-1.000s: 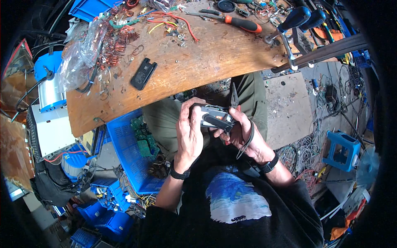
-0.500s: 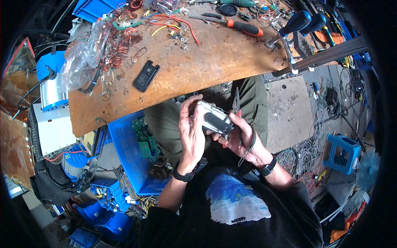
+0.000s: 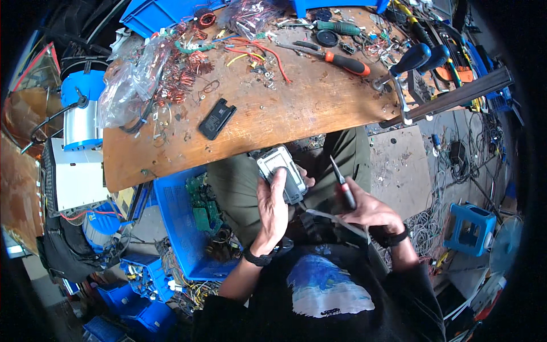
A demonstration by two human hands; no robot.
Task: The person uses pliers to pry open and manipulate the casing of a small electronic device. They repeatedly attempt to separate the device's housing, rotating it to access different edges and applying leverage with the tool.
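Observation:
Over my lap, my left hand point(image 3: 273, 208) grips a silver-and-black rectangular device point(image 3: 289, 176), thumb on its face and fingertips round its far side. A strap point(image 3: 342, 221) trails from the device toward my right wrist. My right hand point(image 3: 364, 208), to the right and slightly lower, holds red-handled pliers point(image 3: 345, 185) with the narrow jaws pointing up and away from me. A black plastic cover point(image 3: 216, 118) lies on the wooden bench point(image 3: 285, 111) beyond my hands.
The bench carries a red-black screwdriver point(image 3: 347, 64), coiled copper point(image 3: 182, 85), a plastic bag point(image 3: 128, 85) and clamps point(image 3: 410, 60). A blue basket point(image 3: 176, 233) of circuit boards sits left of my legs. A blue stool point(image 3: 470, 228) and tangled cables point(image 3: 410, 242) lie at the right.
My right hand has moved away from the device with the pliers and down-right. My left hand now holds the device by itself, slightly lower, its silver face turned upward.

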